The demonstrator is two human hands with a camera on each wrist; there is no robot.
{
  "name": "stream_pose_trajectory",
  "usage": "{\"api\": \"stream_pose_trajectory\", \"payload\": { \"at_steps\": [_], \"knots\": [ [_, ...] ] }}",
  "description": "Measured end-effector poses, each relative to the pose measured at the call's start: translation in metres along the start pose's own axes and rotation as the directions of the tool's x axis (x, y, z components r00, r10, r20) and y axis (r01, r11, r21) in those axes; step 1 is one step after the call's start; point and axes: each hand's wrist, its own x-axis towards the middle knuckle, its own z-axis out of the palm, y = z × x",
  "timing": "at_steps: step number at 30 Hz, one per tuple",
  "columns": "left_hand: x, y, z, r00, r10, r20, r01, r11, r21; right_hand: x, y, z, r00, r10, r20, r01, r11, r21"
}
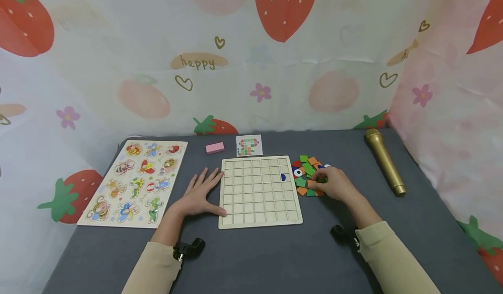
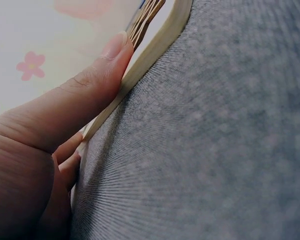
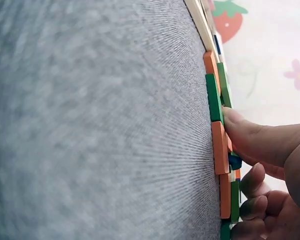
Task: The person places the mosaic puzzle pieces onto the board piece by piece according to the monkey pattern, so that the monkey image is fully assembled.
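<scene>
A pale wooden grid board (image 1: 260,192) lies on the table, with one blue half-round piece (image 1: 283,177) in a cell near its right side. My left hand (image 1: 200,196) rests at the board's left edge, fingers spread, the thumb (image 2: 97,75) on the rim near the front corner. Just right of the board is a pile of small coloured tiles (image 1: 300,182), orange, green, red and blue. Over its right part my right hand (image 1: 335,184) reaches down with bent fingers. Its thumb touches the tiles beside a green tile (image 3: 214,97); I cannot tell whether it pinches one.
A picture board of cartoon insects and animals (image 1: 133,182) lies at the left. Behind the grid board are a pink block (image 1: 215,148) and a small pattern card (image 1: 249,145). A gold microphone (image 1: 385,162) lies at the right. Strawberry-print cloth (image 1: 275,97) hangs behind the table.
</scene>
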Motion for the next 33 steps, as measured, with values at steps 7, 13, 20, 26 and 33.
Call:
{"api": "stream_pose_trajectory", "payload": {
  "at_steps": [7,13,20,26,33],
  "knots": [
    [-0.001,0.002,0.0,1.0,-0.008,-0.011,0.008,1.0,-0.005,0.002,-0.001,-0.004,1.0,-0.013,-0.018,0.014,0.999,0.051],
    [-0.004,0.001,0.002,1.0,-0.007,0.001,0.007,1.0,-0.013,0.003,-0.009,-0.006,1.0,0.005,-0.017,-0.004,0.995,0.096],
    [-0.002,0.0,0.003,1.0,-0.002,-0.008,0.002,1.0,-0.022,0.012,-0.019,-0.008,0.999,0.013,-0.05,-0.006,0.99,0.138],
    [-0.001,0.0,0.002,1.0,-0.003,0.0,0.003,1.0,-0.009,0.019,-0.03,-0.006,0.996,-0.049,-0.072,0.061,0.982,0.179],
    [-0.001,-0.001,0.001,1.0,0.001,-0.003,-0.002,1.0,-0.011,0.028,-0.045,0.001,0.996,-0.072,-0.052,0.082,0.969,0.232]
  ]
}}
